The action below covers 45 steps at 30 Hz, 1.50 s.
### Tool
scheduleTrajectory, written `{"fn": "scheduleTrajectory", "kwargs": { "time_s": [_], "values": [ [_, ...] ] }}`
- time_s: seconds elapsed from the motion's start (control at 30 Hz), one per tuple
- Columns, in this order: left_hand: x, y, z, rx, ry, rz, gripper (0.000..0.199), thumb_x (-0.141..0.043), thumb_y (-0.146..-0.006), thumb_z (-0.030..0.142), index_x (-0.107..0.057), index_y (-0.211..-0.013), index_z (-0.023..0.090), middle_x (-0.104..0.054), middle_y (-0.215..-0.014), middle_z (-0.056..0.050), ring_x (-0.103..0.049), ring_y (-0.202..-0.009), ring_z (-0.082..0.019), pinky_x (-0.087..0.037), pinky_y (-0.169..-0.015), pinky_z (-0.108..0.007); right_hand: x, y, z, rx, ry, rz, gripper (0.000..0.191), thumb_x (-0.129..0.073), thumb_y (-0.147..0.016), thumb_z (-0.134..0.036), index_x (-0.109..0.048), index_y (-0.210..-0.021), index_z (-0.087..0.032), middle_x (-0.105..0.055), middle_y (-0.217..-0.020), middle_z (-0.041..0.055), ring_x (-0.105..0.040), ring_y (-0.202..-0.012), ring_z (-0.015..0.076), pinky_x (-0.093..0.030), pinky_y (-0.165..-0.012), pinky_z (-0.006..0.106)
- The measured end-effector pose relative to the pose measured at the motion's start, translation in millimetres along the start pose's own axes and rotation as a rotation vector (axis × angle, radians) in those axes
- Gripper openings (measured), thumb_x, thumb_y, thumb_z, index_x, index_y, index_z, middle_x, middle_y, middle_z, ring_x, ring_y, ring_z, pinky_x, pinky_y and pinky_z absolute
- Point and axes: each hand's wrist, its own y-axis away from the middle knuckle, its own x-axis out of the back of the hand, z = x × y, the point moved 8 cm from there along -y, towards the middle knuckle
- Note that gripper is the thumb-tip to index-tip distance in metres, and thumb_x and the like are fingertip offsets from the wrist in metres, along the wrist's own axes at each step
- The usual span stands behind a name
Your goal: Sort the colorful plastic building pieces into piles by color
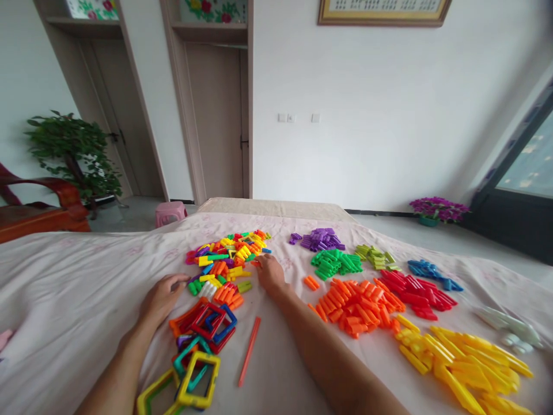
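A mixed heap of colored plastic pieces [228,256] lies between my hands on the pale cloth. Beside its left edge rests my left hand [162,297], fingers apart and nothing in them. At the heap's right edge my right hand [271,271] is closed round a small orange piece [256,263], partly hidden by the fingers. Nearer to me are square magnetic frames [210,321] in red, blue, teal and yellow. A single long orange-red stick [249,351] lies to their right.
To the right sit sorted piles: purple [322,239], green [336,263], lime [375,256], blue [434,273], red [417,291], orange [358,305] and yellow [470,363]. Whitish pieces [512,328] lie at far right. A pink stool [170,212] stands beyond the cloth-covered surface [103,276].
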Motion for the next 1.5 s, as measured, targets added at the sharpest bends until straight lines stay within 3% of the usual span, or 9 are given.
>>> {"fn": "scheduleTrajectory", "kwargs": {
  "time_s": [0.2,0.43,0.63,0.87,1.07,1.17,1.27,1.37,1.5],
  "values": [
    [-1.0,-0.2,-1.7,-0.005,-0.007,0.004,0.036,-0.051,-0.084,0.038,-0.073,-0.108,0.021,-0.069,-0.121,-0.007,-0.062,-0.113,-0.025,-0.043,-0.105,-0.034,12.7,-3.4,25.6,-0.202,0.053,0.109,0.036,-0.041,-0.099,-0.023,-0.065,-0.126,-0.024,-0.064,-0.121,0.0089,-0.056,-0.112,0.0204,-0.043,-0.088,0.028],
    [0.8,0.5,0.3,-0.020,-0.016,0.013,0.038,-0.052,-0.083,0.041,-0.074,-0.107,0.021,-0.070,-0.119,-0.008,-0.064,-0.110,-0.026,-0.046,-0.102,-0.034,-0.9,-12.5,12.3,-0.098,0.189,0.027,0.033,-0.041,-0.097,-0.018,-0.067,-0.117,-0.022,-0.068,-0.115,0.0093,-0.054,-0.112,0.0227,-0.043,-0.088,0.030],
    [1.1,-0.2,0.5,-0.016,-0.032,-0.004,0.039,-0.053,-0.083,0.043,-0.074,-0.107,0.022,-0.071,-0.119,-0.006,-0.063,-0.113,-0.026,-0.047,-0.100,-0.033,8.7,-2.4,5.4,-0.104,0.257,-0.054,0.034,-0.040,-0.095,-0.012,-0.068,-0.113,-0.016,-0.067,-0.117,0.0140,-0.058,-0.111,0.0250,-0.044,-0.085,0.031],
    [2.8,0.4,3.5,-0.008,-0.032,-0.010,0.039,-0.053,-0.082,0.043,-0.074,-0.107,0.021,-0.071,-0.119,-0.006,-0.063,-0.111,-0.026,-0.046,-0.100,-0.033,77.5,24.8,20.6,-0.084,0.196,-0.173,0.030,-0.053,-0.088,-0.018,-0.072,-0.111,-0.020,-0.072,-0.113,0.0100,-0.066,-0.102,0.0230,-0.044,-0.079,0.028],
    [3.1,2.1,8.7,0.003,-0.035,-0.005,0.038,-0.051,-0.082,0.040,-0.074,-0.106,0.021,-0.071,-0.118,-0.007,-0.064,-0.110,-0.026,-0.046,-0.100,-0.033,136.4,62.1,61.8,-0.080,0.252,-0.352,0.027,-0.067,-0.078,-0.024,-0.076,-0.102,-0.021,-0.075,-0.100,0.0067,-0.068,-0.092,0.0218,-0.044,-0.071,0.026],
    [2.5,2.0,9.4,-0.004,-0.032,0.004,0.038,-0.050,-0.082,0.040,-0.074,-0.105,0.022,-0.070,-0.119,-0.007,-0.063,-0.111,-0.026,-0.046,-0.100,-0.034,150.3,65.1,64.7,-0.071,0.280,-0.297,0.034,-0.070,-0.075,-0.025,-0.075,-0.108,-0.021,-0.074,-0.103,0.0071,-0.067,-0.094,0.0236,-0.047,-0.076,0.028],
    [1.8,1.6,9.2,-0.018,-0.022,0.008,0.038,-0.052,-0.082,0.041,-0.074,-0.105,0.021,-0.070,-0.119,-0.008,-0.063,-0.111,-0.026,-0.045,-0.101,-0.034,130.8,54.3,34.2,0.059,0.161,-0.244,0.030,-0.063,-0.081,-0.020,-0.074,-0.109,-0.021,-0.074,-0.104,0.0070,-0.068,-0.096,0.0216,-0.048,-0.082,0.029],
    [1.5,1.3,7.9,-0.026,-0.011,0.010,0.038,-0.053,-0.081,0.042,-0.075,-0.105,0.021,-0.070,-0.118,-0.008,-0.063,-0.111,-0.026,-0.045,-0.102,-0.034,86.7,36.0,-10.2,0.215,-0.033,-0.210,0.039,-0.056,-0.084,-0.011,-0.070,-0.118,-0.020,-0.072,-0.115,0.0068,-0.067,-0.101,0.0184,-0.049,-0.086,0.026],
    [1.0,0.8,4.8,-0.027,0.001,0.009,0.038,-0.052,-0.083,0.042,-0.074,-0.106,0.022,-0.071,-0.118,-0.006,-0.063,-0.110,-0.025,-0.045,-0.103,-0.033,27.3,7.3,-47.8,0.278,-0.042,-0.177,0.054,-0.055,-0.084,-0.008,-0.059,-0.135,-0.026,-0.062,-0.131,0.0081,-0.062,-0.112,0.0202,-0.048,-0.092,0.028]
  ]
}}
